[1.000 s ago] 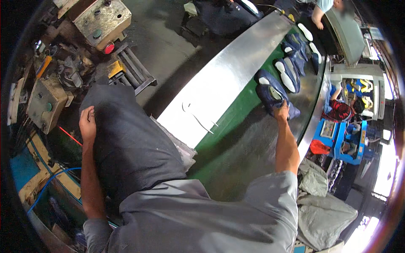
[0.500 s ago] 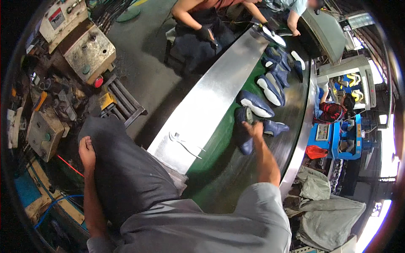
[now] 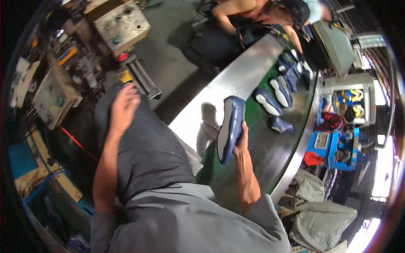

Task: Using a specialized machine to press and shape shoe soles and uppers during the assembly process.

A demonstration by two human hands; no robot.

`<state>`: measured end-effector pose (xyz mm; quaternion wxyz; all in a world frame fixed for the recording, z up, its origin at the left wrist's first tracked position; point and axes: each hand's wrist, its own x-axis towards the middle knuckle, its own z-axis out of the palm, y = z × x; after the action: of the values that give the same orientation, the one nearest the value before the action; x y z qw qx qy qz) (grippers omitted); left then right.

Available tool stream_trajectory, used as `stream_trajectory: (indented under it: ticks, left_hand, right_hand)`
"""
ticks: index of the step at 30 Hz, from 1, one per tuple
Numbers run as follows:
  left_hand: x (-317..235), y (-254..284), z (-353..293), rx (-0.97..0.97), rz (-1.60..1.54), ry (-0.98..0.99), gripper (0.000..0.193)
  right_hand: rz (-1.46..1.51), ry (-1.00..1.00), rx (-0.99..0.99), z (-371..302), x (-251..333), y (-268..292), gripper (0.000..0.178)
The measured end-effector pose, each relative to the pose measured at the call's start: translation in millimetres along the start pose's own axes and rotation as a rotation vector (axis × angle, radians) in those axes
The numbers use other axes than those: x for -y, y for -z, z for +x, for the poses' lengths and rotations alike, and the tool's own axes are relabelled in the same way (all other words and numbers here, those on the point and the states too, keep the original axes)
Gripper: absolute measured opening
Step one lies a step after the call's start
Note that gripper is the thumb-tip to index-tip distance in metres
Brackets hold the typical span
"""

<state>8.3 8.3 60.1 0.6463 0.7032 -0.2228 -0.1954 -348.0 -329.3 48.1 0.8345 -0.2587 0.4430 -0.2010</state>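
Observation:
My right hand (image 3: 242, 138) grips a navy blue shoe (image 3: 232, 120) with a pale sole edge, fingers behind it and thumb up along its right side. The shoe is held raised and roughly upright over the inner side of the green belt (image 3: 219, 175). Above my dark-trousered thigh hangs my left hand (image 3: 123, 107), with no object visible in it; its fingers are smeared by motion. Beyond the held shoe, more navy shoes with white soles lie on the belt, among them a tilted one (image 3: 268, 102) and a smaller-looking one (image 3: 280, 125).
A shiny metal ledge (image 3: 242, 74) borders the belt on the left, a metal rim (image 3: 301, 156) on the right. At the far end, a person (image 3: 257, 12) reaches toward the shoes. Worn machine boxes (image 3: 120, 27) stand left; grey cloth covers (image 3: 322, 223) hang right.
My right hand has lifted the navy shoe off the belt and brought it left and nearer. My left hand has risen and moved right. The whole view has shifted.

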Motion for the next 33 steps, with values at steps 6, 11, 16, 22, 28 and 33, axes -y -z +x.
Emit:
stream_trajectory:
  ticks: [6,11,16,22,28,33]
  left_hand:
    - [-91,-50,8,0.270,-0.331,-0.148,0.080]
    - [-65,10,-18,-0.046,-0.255,-0.254,0.063]
    - [-35,28,-35,-0.202,-0.044,-0.186,0.043]
    - [-34,60,-41,-0.095,0.068,-0.114,0.044]
    - [-31,48,-24,-0.137,0.413,-0.167,0.033]
    - [-27,29,-17,-0.211,0.444,-0.059,0.034]
  right_hand:
    - [0.142,-0.309,0.611,-12,-97,-164,0.078]
    - [-0.061,-0.391,0.619,-34,-148,-239,0.067]
    - [-1.116,0.447,0.700,-37,-138,-298,0.067]
    - [-1.346,0.926,0.706,-20,-156,-312,0.036]
    - [-1.230,0.574,0.750,-33,-142,-335,0.067]
    - [-1.159,0.607,0.729,-16,-152,-326,0.070]
